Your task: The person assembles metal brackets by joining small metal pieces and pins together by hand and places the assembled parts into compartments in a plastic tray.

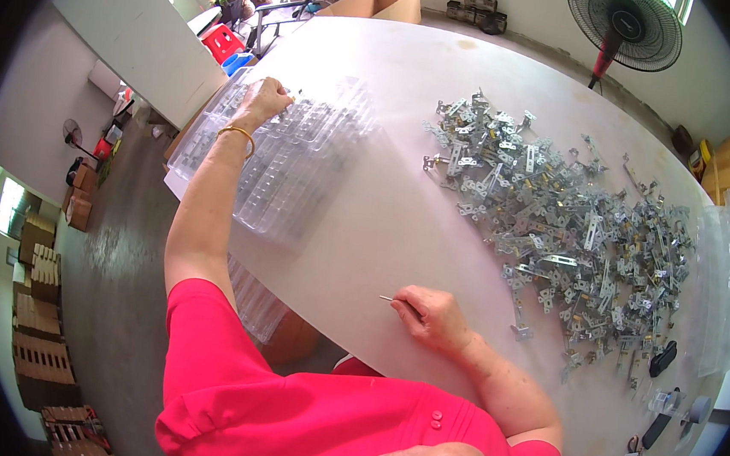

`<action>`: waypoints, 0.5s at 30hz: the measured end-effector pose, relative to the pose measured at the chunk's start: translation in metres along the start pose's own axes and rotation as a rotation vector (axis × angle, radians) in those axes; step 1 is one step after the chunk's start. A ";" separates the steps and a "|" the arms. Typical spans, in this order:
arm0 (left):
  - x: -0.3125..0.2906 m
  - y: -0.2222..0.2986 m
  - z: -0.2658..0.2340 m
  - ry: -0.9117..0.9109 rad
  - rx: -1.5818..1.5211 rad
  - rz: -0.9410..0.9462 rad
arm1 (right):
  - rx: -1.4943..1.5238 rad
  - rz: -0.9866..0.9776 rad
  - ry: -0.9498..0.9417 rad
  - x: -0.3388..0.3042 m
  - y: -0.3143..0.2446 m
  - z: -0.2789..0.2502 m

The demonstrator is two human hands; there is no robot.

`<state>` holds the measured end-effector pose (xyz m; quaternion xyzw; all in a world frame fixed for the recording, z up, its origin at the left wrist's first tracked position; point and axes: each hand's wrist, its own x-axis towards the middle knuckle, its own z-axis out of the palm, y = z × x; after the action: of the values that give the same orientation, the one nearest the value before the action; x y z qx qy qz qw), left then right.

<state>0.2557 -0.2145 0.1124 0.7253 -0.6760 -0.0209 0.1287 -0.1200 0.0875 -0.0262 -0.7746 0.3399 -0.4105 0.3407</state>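
Observation:
My left arm, with a bangle at the wrist, stretches over clear plastic trays (pixel 286 192) at the table's left side. My left hand (pixel 265 100) is closed above their far part, its fingertips pinched; what they hold, if anything, is too small to make out. Rows of compartments show in the trays, some with small parts inside. Near the table's front edge, my right hand (pixel 437 318) is closed around a thin metal rod (pixel 386 298), whose tip sticks out to the left. Most of the rod is hidden in the fingers. A large heap of small metal fittings (pixel 546 212) covers the table's right half.
More clear trays (pixel 255 301) sit below the table's left edge. Clear plastic sheets or trays (pixel 719 282) stand at the far right. Scissors (pixel 633 445) and a black object (pixel 663 359) lie front right. Beyond the table are a fan (pixel 623 30) and a cardboard box (pixel 374 4).

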 end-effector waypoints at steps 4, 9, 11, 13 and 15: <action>0.002 -0.003 0.002 -0.010 0.018 0.002 | 0.011 0.018 -0.008 0.001 -0.001 0.000; 0.004 0.005 0.006 -0.027 0.011 -0.064 | 0.022 0.022 -0.003 0.001 -0.001 -0.001; 0.004 0.006 0.008 -0.034 0.023 -0.058 | 0.018 0.015 -0.001 0.001 0.001 0.000; 0.007 0.003 0.009 -0.036 0.026 -0.062 | 0.015 0.008 0.001 0.001 0.001 0.000; 0.009 -0.001 0.011 -0.037 0.029 -0.068 | 0.023 0.010 -0.002 0.002 0.000 0.000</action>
<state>0.2553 -0.2254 0.1024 0.7491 -0.6535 -0.0287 0.1048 -0.1192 0.0864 -0.0254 -0.7693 0.3386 -0.4120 0.3519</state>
